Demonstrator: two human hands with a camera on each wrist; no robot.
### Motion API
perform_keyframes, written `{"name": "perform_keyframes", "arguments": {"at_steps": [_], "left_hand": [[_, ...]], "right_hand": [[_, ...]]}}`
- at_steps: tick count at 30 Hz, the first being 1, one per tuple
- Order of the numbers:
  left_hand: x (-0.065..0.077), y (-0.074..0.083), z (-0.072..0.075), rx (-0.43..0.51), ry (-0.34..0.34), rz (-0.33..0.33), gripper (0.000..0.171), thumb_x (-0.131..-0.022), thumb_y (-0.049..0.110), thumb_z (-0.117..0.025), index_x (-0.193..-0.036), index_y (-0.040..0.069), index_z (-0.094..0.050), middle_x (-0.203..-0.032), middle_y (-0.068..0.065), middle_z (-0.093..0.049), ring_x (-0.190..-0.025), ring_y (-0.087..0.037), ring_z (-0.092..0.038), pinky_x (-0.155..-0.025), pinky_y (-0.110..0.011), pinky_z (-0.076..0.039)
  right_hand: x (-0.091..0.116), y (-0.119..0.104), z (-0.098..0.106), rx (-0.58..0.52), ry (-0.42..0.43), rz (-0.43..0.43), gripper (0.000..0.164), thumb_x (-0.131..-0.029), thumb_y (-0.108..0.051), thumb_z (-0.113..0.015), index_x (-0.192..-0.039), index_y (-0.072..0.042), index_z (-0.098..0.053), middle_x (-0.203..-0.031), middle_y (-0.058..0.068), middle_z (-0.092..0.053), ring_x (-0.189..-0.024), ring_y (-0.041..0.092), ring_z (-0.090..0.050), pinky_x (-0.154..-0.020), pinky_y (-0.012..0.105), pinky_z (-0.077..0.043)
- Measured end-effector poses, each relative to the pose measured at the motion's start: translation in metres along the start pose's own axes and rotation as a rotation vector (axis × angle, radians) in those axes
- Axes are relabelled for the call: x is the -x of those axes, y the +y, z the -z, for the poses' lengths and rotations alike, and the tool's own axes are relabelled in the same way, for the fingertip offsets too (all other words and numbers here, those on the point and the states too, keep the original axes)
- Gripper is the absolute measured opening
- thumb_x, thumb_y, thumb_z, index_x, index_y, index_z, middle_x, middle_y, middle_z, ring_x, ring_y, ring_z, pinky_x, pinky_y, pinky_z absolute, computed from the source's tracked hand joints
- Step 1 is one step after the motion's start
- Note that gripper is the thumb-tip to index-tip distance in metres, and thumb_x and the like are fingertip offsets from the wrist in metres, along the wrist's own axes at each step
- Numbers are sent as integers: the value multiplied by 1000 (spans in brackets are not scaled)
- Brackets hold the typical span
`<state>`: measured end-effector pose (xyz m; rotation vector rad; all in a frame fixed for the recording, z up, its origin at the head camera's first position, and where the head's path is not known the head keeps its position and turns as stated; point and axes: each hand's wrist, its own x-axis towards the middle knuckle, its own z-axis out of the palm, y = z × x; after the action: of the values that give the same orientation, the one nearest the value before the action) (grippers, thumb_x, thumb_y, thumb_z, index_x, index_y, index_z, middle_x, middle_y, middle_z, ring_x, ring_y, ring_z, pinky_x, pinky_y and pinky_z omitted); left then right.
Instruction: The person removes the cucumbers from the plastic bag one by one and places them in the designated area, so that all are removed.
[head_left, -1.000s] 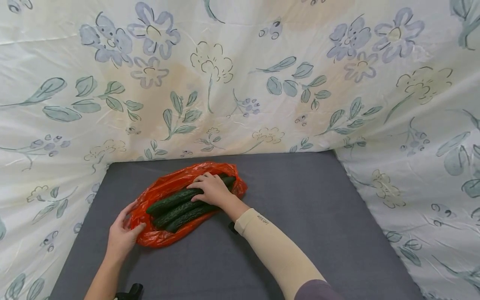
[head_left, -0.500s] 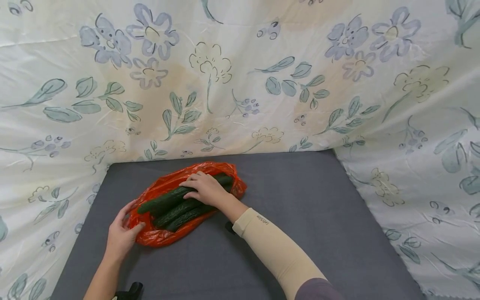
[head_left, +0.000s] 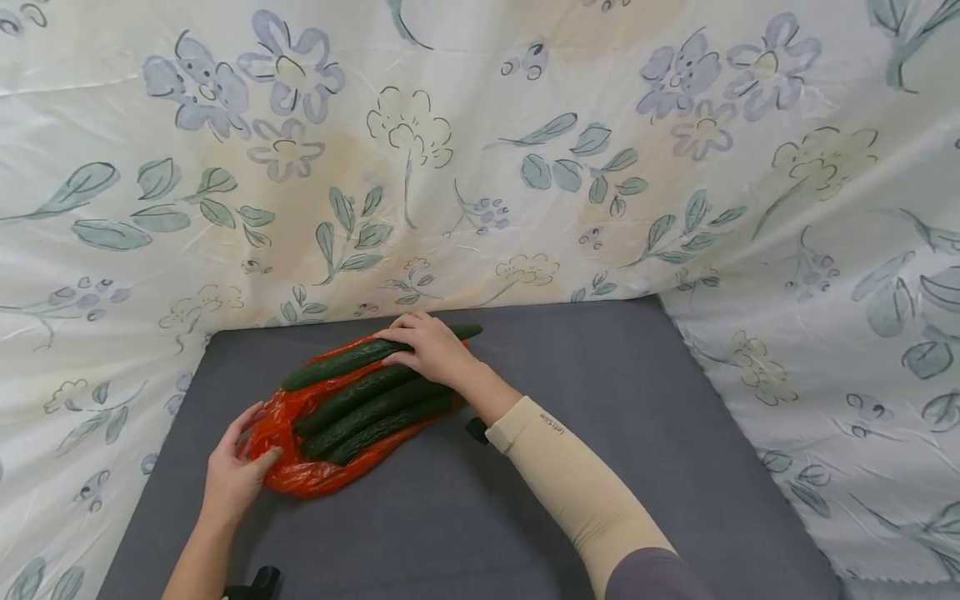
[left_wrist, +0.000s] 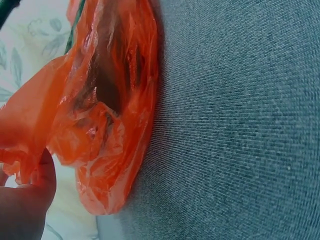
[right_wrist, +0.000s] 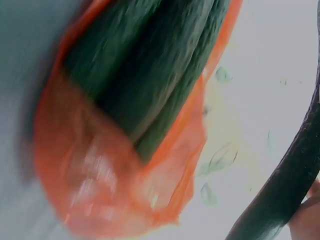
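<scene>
My left hand (head_left: 234,477) pinches the near-left edge of a red plastic bag (head_left: 283,471). In the left wrist view, the thumb (left_wrist: 44,177) presses against the thin orange-looking plastic (left_wrist: 112,165). Higher up, my right hand (head_left: 438,352) grips a long dark green cucumber (head_left: 337,365) from above, around its middle. That cucumber is raised over the bag's far side, apart from the rest. Three more cucumbers (head_left: 367,417) lie side by side in the opened bag. The right wrist view has the held cucumber (right_wrist: 287,182) at the right, with fingertips (right_wrist: 306,220) against it.
A dark grey cloth-covered tabletop (head_left: 585,433) lies under the bag. A pale floral curtain (head_left: 480,150) rises along its back and sides. Black wrist straps (head_left: 258,583) show near both forearms.
My right hand has lifted one cucumber out of the bundle and moved it up toward the back of the table. The left hand keeps its hold on the bag.
</scene>
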<state>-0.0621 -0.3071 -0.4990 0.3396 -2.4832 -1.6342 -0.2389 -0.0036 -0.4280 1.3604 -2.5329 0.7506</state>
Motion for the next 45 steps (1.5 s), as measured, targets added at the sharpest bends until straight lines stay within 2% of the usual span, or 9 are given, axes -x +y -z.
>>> {"name": "perform_keyframes", "arguments": {"at_steps": [5,10,20,25,29,33,39,45], "left_hand": [[1,-1,-1,-13,-7,10,75,-95,1,-65,-160,17,-29,-153,-18,-38,-110,13,-47,-79,-7,-50],[3,-3,1,-29,-1,31,75,-95,5,-66,-159,19,-30,-154,-17,-39,-110,13,-46,-80,-6,-49],[3,-5,7,-107,55,27,74,-95,4,-66,-159,17,-31,-150,-17,-41,-101,10,-48,-74,-6,-49],[2,-5,4,-97,48,30,73,-95,4,-65,-159,16,-31,-149,-17,-42,-98,7,-50,-73,-9,-51],[1,-6,1,-86,40,19,72,-96,4,-64,-159,16,-32,-148,-16,-43,-98,5,-51,-73,-10,-52],[0,-9,-2,-71,33,10,72,-96,4,-64,-158,16,-32,-148,-16,-43,-100,7,-52,-74,-9,-51],[0,-8,-3,-54,24,6,71,-95,2,-65,-158,14,-33,-146,-16,-44,-98,6,-53,-74,-11,-52],[2,-3,-1,-72,26,-1,70,-95,2,-64,-158,13,-33,-145,-16,-45,-97,5,-53,-72,-11,-53]], "right_hand": [[19,25,18,43,-8,-78,45,-93,-36,-69,-136,-21,-65,-125,-1,-65,-117,20,-57,-99,42,-47],[36,50,30,67,-38,-199,45,-94,-33,-70,-137,-25,-63,-131,-1,-63,-126,22,-53,-105,51,-41],[64,111,58,127,-1,-267,44,-93,-28,-71,-136,-19,-64,-128,5,-65,-120,27,-57,-105,48,-44],[86,141,72,137,-28,-341,47,-92,-25,-73,-137,-17,-62,-128,9,-64,-121,31,-57,-104,54,-44],[107,166,76,103,-55,-447,47,-93,-22,-71,-138,-14,-61,-133,11,-62,-123,34,-56,-104,56,-43],[127,187,78,79,-94,-542,48,-95,-18,-70,-141,-12,-59,-140,14,-58,-129,38,-52,-108,61,-37],[151,208,76,110,-173,-600,48,-94,-20,-70,-140,-11,-60,-137,17,-59,-127,41,-52,-107,70,-32],[163,219,70,122,-224,-674,49,-94,-23,-71,-140,-12,-61,-136,17,-60,-127,40,-53,-107,67,-35]]}}
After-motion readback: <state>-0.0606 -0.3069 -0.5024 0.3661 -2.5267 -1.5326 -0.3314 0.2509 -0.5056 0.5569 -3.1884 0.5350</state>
